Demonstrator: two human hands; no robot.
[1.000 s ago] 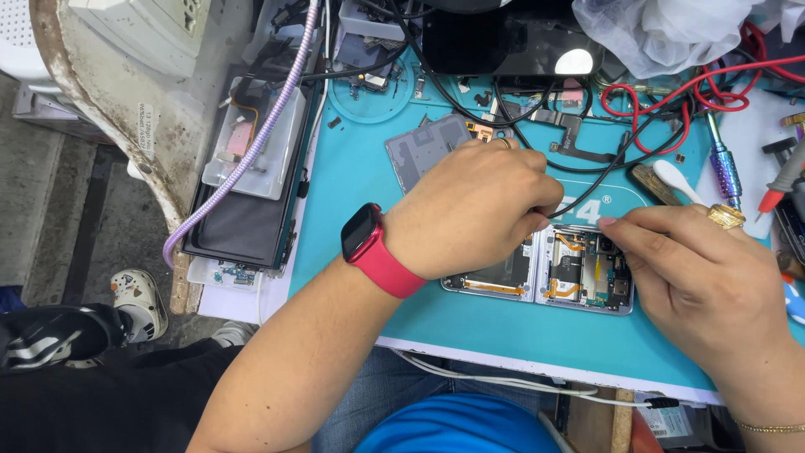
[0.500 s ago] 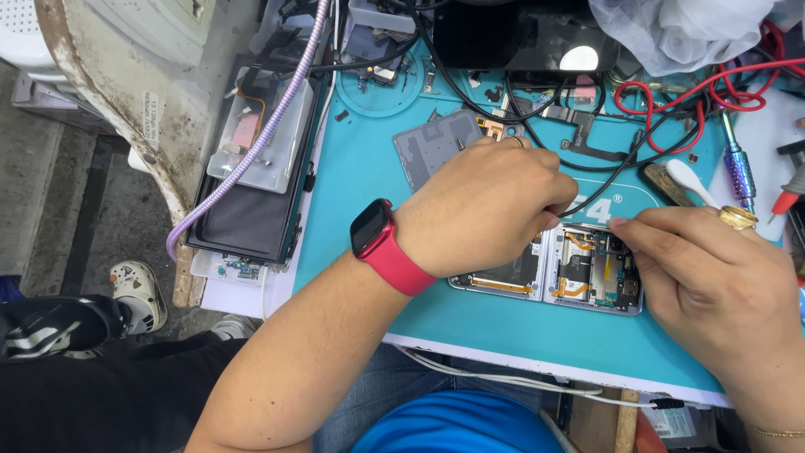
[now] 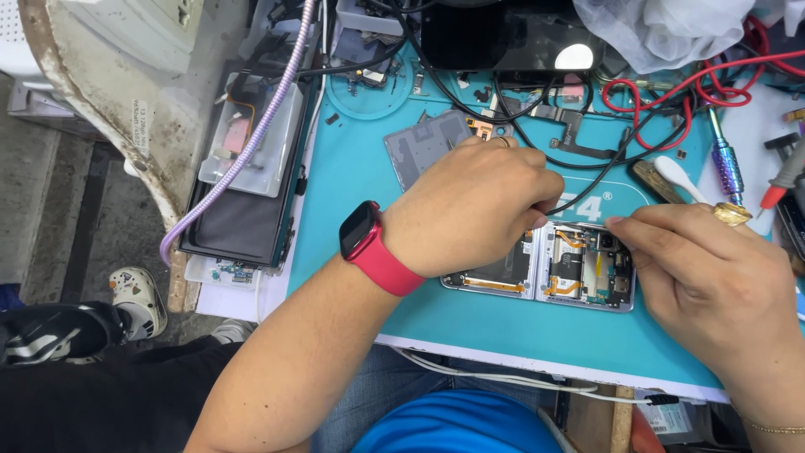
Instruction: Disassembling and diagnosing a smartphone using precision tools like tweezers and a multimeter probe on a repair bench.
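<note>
– Where is the phone?
– Opened foldable phone [image 3: 579, 273], centre-right of frame, on the teal mat [image 3: 352, 193].
– Your fingers?
– L hand [image 3: 474, 210] curled nearly closed, pressing its top edge. R hand [image 3: 704, 281] pinched at upper edge; can't tell what it holds.

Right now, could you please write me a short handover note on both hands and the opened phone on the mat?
Left hand: fist closed, over the left half of the opened phone; whether it pinches a tool cannot be told. It wears a red smartwatch.
Right hand: fingertips at the phone's upper right edge, a gold ring on one finger.
The phone lies flat on the teal work mat, back cover off, boards and orange flex cables exposed.
A grey plate lies above the left hand; a purple-handled screwdriver lies to the right.
Done: phone opened. Left: internals still exposed.
</note>
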